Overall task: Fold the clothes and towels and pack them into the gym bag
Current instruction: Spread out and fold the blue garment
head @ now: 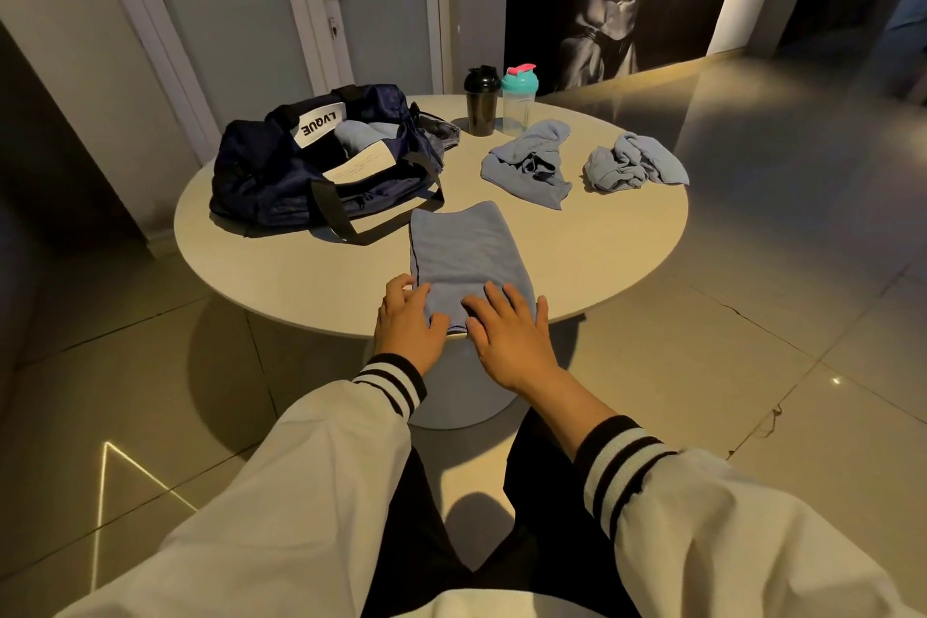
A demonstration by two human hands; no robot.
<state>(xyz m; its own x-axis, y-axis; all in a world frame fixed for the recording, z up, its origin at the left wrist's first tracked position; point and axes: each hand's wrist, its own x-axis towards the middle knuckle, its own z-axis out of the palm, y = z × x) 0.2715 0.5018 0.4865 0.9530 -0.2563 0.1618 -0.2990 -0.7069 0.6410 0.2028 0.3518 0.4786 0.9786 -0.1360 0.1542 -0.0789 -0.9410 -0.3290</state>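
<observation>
- The folded blue towel (464,251) lies as a long strip on the round table (602,236). Its long axis runs from 6 o'clock toward 12, and its near end is right at the table's 6 o'clock edge.
- Both hands sit on that near end, close together but not touching each other.
- My right hand (506,331) lies flat on the cloth with its fingers spread, pressing down.
- My left hand (409,319) rests at the strip's left edge with its fingers loosely bent and its thumb on the cloth. I see no pinch.
- The whole length of the towel lies away from my hands, so I judge the next fold has to carry the near end forward toward 12, across the short axis.
- The gym bag (301,176) stands open at 10 o'clock, with pale blue fabric showing inside. One black strap reaches almost to the towel's far left corner.
- The left hand is the nearer one to the bag.
- Two crumpled blue garments wait unfolded: the nearer heap (526,166) at 1 o'clock and the farther heap (634,163) at 2 o'clock.
- A black shaker (480,103) and a teal-lidded shaker (519,100) stand side by side at 12 o'clock.
</observation>
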